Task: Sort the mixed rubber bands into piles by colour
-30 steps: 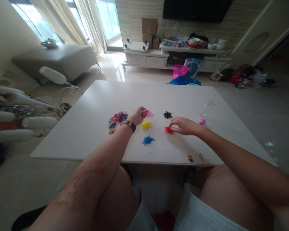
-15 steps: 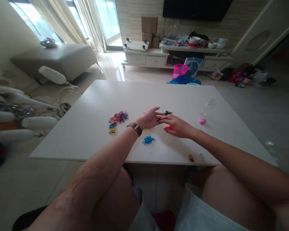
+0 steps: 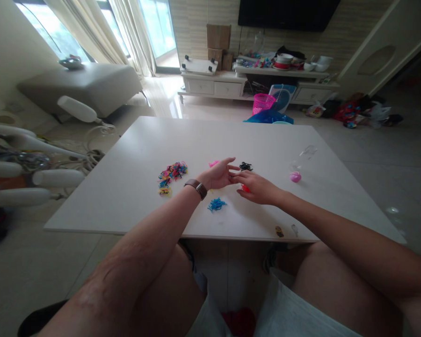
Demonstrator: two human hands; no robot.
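My left hand [image 3: 220, 174], with a brown watch [image 3: 197, 187] on its wrist, is held palm up over the table, thumb out and fingers stretched. A tiny dark bit shows at its fingers, too small to name. My right hand [image 3: 257, 185] comes in palm down, its fingers stretched to the left fingertips and its thumb apart. Around the hands lie heaps of small rubbery pieces, perhaps elastic bands: black [image 3: 246, 166], pink [image 3: 214, 164], blue [image 3: 216, 204] and partly hidden red [image 3: 245, 188]. Some yellow shows beneath my left hand. Left of them sits a mixed-colour heap [image 3: 173, 173].
On the white table [image 3: 175, 135], a pink ball-like thing [image 3: 295, 177] lies beside a clear plastic piece [image 3: 308, 151] at right. A small yellow-brown figure [image 3: 279, 231] and a clear item [image 3: 294, 229] lie by the near edge. A white-armed lamp [image 3: 58, 179] stands left.
My right hand has dropped slightly toward me, so more of the black heap shows. My left hand has barely moved, and the pink heap shows a little more.
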